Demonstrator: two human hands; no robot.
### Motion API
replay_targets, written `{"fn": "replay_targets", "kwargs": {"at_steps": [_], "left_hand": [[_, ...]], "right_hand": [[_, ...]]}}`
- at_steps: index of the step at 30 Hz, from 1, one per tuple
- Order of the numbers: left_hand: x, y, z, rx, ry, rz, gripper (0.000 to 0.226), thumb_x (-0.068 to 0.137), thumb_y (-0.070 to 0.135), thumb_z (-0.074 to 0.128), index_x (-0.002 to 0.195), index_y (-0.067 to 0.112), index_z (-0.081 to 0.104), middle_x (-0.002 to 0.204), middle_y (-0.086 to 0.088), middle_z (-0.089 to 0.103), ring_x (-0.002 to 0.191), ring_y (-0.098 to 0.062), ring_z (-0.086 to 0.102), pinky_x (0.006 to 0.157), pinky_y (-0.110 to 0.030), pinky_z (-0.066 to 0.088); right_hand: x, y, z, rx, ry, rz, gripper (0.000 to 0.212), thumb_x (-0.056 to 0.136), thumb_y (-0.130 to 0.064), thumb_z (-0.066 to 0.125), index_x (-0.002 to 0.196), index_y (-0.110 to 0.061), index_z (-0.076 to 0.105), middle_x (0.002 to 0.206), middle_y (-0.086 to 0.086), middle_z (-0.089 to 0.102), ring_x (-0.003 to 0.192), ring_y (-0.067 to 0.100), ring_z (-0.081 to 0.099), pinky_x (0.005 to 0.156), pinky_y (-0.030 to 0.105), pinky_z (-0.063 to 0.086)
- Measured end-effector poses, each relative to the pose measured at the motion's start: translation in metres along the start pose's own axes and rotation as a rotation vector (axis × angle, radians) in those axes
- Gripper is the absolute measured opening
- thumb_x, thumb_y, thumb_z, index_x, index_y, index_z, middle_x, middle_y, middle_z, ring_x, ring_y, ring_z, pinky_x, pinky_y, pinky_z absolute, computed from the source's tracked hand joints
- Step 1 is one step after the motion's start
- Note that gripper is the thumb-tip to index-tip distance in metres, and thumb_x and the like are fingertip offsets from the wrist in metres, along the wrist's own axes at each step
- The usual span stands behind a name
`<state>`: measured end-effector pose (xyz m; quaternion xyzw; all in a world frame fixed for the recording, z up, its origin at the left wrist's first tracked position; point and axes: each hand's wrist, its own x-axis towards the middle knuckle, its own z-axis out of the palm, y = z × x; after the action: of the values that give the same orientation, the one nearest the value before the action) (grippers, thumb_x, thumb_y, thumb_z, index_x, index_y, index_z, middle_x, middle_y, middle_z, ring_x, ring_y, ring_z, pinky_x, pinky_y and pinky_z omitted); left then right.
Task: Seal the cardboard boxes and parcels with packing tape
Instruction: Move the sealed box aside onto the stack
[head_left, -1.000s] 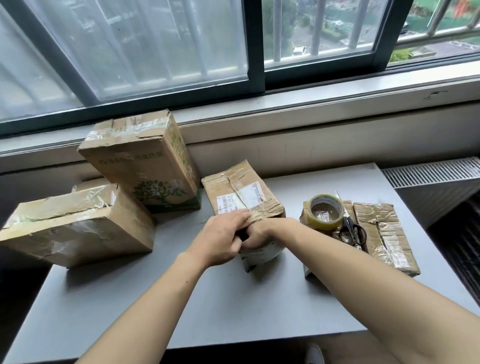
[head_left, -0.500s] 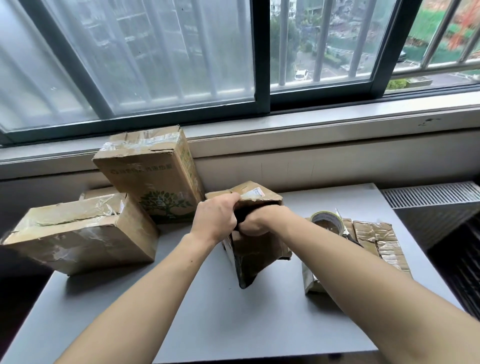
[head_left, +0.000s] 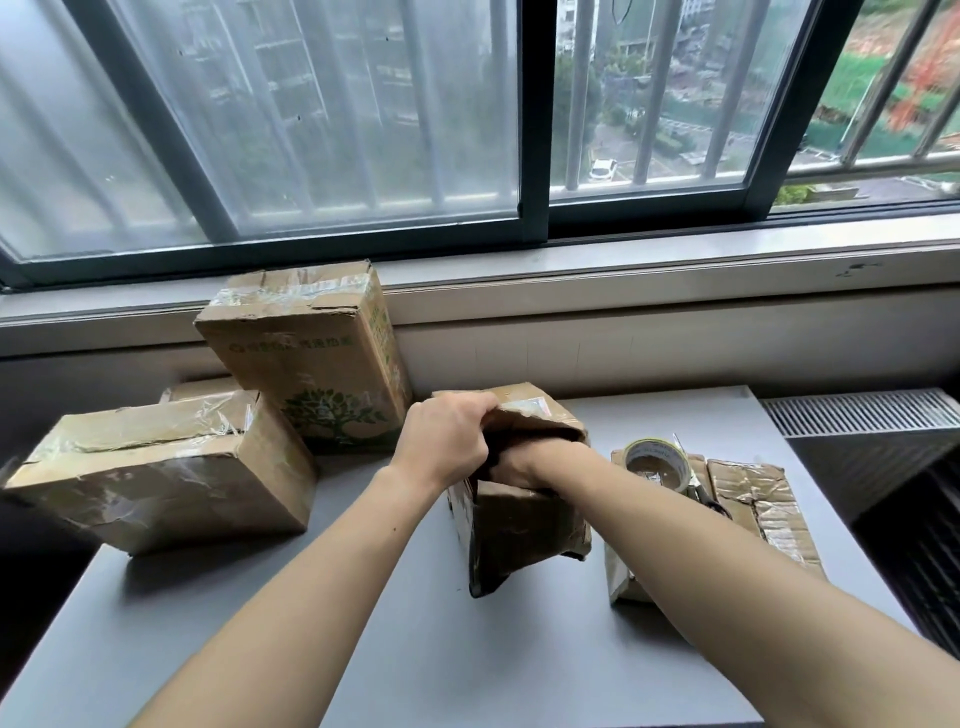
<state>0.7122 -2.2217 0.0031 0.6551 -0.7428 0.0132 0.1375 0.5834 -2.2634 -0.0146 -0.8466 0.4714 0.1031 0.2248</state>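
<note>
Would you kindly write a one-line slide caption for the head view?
The left hand and right hand hold a tilted cardboard parcel by its top on a grey table, tape roll nearby.

From my feed, a grey table (head_left: 363, 597) fills the near ground and runs up to a pale wall under a long window sill (head_left: 623, 265). Above it I see a sliding window (head_left: 311, 130) with a dark frame (head_left: 535, 156); its left pane looks hazy. Outside are vertical bars (head_left: 579, 93), tall buildings and a white car (head_left: 602, 168) far below. A white slatted grille (head_left: 857, 413) sits right of the table.
</note>
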Motion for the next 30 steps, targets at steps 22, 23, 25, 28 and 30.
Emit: {"fn": "replay_targets", "kwargs": {"at_steps": [22,23,25,28,30], "left_hand": [[0.007,0.001,-0.015,-0.021,-0.042,-0.006,0.019,0.087,0.027,0.054,0.102,0.032,0.064,0.095,0.002,0.072,0.09,-0.029,0.064,0.072,-0.034,0.049],[0.007,0.002,-0.015,-0.031,-0.033,-0.006,0.019,0.088,0.027,0.054,0.103,0.032,0.064,0.094,0.002,0.072,0.09,-0.029,0.064,0.073,-0.034,0.05],[0.009,0.003,-0.015,-0.061,-0.028,-0.018,0.02,0.089,0.028,0.053,0.103,0.032,0.065,0.093,0.0,0.072,0.09,-0.03,0.064,0.074,-0.036,0.052],[0.012,0.006,-0.017,-0.118,-0.057,-0.059,0.02,0.09,0.03,0.051,0.104,0.031,0.066,0.094,-0.003,0.073,0.09,-0.032,0.064,0.075,-0.036,0.051],[0.011,0.006,-0.017,-0.149,-0.087,-0.085,0.026,0.087,0.033,0.046,0.102,0.028,0.067,0.096,-0.004,0.073,0.092,-0.033,0.064,0.073,-0.035,0.049]], "right_hand": [[-0.038,-0.003,-0.022,0.006,0.082,-0.134,0.051,0.107,-0.044,0.022,0.087,-0.014,0.059,0.115,0.025,0.065,0.11,0.034,0.059,0.09,0.035,0.038],[-0.041,-0.002,-0.023,-0.01,0.108,-0.144,0.049,0.107,-0.042,0.023,0.084,-0.015,0.057,0.112,0.025,0.066,0.106,0.035,0.06,0.085,0.034,0.037],[-0.046,0.0,-0.027,-0.021,0.13,-0.164,0.047,0.108,-0.038,0.025,0.087,-0.013,0.059,0.109,0.025,0.066,0.103,0.035,0.06,0.082,0.034,0.036],[-0.05,-0.002,-0.039,-0.031,0.092,-0.165,0.044,0.108,-0.032,0.026,0.098,-0.007,0.061,0.115,0.024,0.066,0.108,0.035,0.06,0.089,0.037,0.04],[-0.049,-0.004,-0.048,-0.037,0.138,-0.178,0.039,0.105,-0.033,0.031,0.092,-0.01,0.06,0.113,0.021,0.066,0.107,0.034,0.06,0.084,0.037,0.041]]}}
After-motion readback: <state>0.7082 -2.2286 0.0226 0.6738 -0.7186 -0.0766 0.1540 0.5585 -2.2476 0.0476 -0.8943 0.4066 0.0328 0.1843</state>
